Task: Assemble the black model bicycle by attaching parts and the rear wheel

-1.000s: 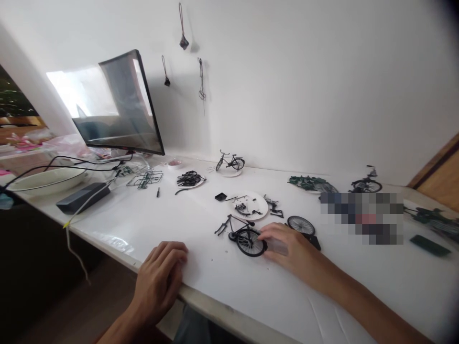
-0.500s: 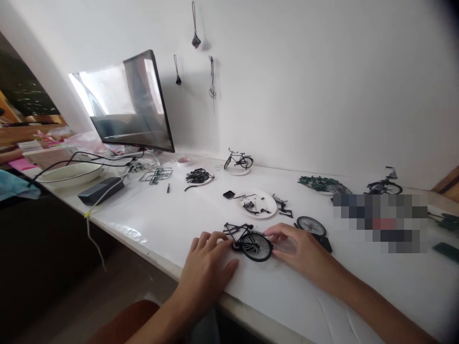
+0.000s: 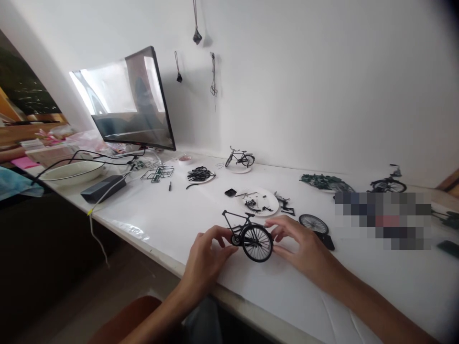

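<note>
A black model bicycle (image 3: 257,242), with a frame, saddle and rear wheel but no front wheel showing, stands near the table's front edge. My left hand (image 3: 211,251) pinches it by the crank and chain area low on the frame. My right hand (image 3: 296,239) holds the rear of the wheel and mudguard between thumb and fingers. Just behind lies a white plate (image 3: 271,203) with small black parts. To the right of my right hand are a loose spoked wheel (image 3: 313,223) and a flat black piece (image 3: 325,241).
A finished model bicycle (image 3: 240,158) stands at the back by the wall. Farther left are a plate of black parts (image 3: 201,174), green part frames (image 3: 158,173), a dark box (image 3: 103,189) with cables, and a monitor (image 3: 132,100). Green parts (image 3: 322,181) lie at the right.
The model bicycle has been tipped more upright, its frame and saddle now higher. My left fingers have closed around its crank area, the thumb moving in. My right hand stays at the wheel.
</note>
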`<act>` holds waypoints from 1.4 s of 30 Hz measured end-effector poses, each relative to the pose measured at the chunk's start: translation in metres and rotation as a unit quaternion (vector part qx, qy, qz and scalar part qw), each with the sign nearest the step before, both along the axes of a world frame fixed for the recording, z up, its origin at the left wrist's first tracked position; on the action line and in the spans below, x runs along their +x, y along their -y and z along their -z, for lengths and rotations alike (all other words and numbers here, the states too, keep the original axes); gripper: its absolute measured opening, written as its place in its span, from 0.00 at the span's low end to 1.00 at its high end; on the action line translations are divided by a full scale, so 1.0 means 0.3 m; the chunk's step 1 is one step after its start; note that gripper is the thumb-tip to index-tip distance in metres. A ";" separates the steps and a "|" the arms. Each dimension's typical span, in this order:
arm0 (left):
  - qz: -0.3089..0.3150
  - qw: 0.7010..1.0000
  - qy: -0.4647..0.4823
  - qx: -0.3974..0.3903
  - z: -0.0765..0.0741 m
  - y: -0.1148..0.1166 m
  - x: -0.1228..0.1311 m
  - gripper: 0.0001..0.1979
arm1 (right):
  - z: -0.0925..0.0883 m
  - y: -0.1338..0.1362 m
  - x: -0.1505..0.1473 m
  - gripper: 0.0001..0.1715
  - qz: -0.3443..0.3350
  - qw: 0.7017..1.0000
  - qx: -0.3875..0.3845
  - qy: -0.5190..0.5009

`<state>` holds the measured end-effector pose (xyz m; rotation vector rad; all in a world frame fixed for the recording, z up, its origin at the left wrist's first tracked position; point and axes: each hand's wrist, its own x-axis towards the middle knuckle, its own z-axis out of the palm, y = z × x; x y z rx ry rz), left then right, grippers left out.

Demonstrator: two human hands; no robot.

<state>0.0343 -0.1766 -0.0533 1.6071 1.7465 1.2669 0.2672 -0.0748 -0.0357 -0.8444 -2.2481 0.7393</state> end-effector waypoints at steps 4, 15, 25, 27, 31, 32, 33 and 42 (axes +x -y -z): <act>0.060 0.996 0.051 0.051 -0.003 0.021 -0.012 0.09 | -0.006 0.029 0.003 0.26 -0.036 0.994 0.102 0.029; 0.139 0.982 0.124 0.035 -0.005 0.054 -0.026 0.10 | -0.024 0.052 -0.001 0.22 -0.083 0.975 0.196 0.055; 0.176 0.972 0.146 0.051 0.014 0.042 -0.026 0.10 | -0.084 0.080 0.023 0.28 -0.106 0.981 0.143 0.073; 0.180 0.972 0.140 0.053 0.011 0.043 -0.026 0.10 | -0.094 0.079 0.030 0.27 -0.102 0.982 0.146 0.064; 0.170 0.978 0.114 0.037 0.008 0.051 -0.029 0.10 | -0.091 0.078 0.023 0.14 -0.102 0.982 0.154 0.042; 0.167 0.979 0.110 0.031 0.009 0.053 -0.029 0.10 | -0.087 0.079 0.020 0.11 -0.106 0.982 0.151 0.042; 0.165 0.980 0.108 0.027 0.011 0.054 -0.030 0.10 | -0.085 0.079 0.016 0.09 -0.109 0.983 0.144 0.042; 0.176 0.980 0.088 0.026 0.024 0.057 -0.035 0.10 | -0.098 0.093 0.020 0.17 -0.120 0.990 0.049 0.062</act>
